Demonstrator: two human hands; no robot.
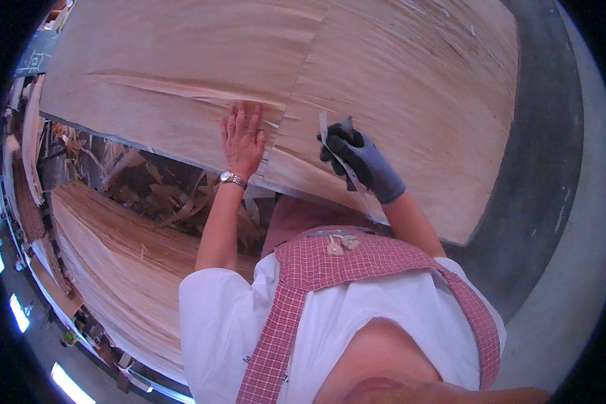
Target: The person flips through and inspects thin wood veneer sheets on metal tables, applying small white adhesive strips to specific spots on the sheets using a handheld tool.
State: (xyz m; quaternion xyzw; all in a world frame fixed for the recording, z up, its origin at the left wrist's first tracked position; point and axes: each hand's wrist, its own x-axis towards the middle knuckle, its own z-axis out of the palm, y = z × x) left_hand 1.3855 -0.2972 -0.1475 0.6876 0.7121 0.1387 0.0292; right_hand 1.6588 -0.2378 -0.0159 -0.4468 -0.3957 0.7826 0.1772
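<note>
A large sheet of thin wood veneer [411, 87] lies in front of me, with a seam running across it and ripples along the grain. My bare left hand [242, 143] rests flat on it, left of the seam, fingers stretched out; a metal watch [233, 178] circles that wrist. To the right of the seam, my right hand [365, 161], in a grey glove with dark fingers, is closed around a narrow pale strip [324, 124] that trails down toward my apron. A small grey tip [347, 124] sticks up by the fingers; its kind is unclear.
On the left, below the sheet's edge, stands a thick stack of veneer [114, 262]. Torn veneer scraps [175, 202] fill the gap between them. Long wood strips [30, 148] lie at the far left. A dark surface [545, 135] borders the sheet on the right.
</note>
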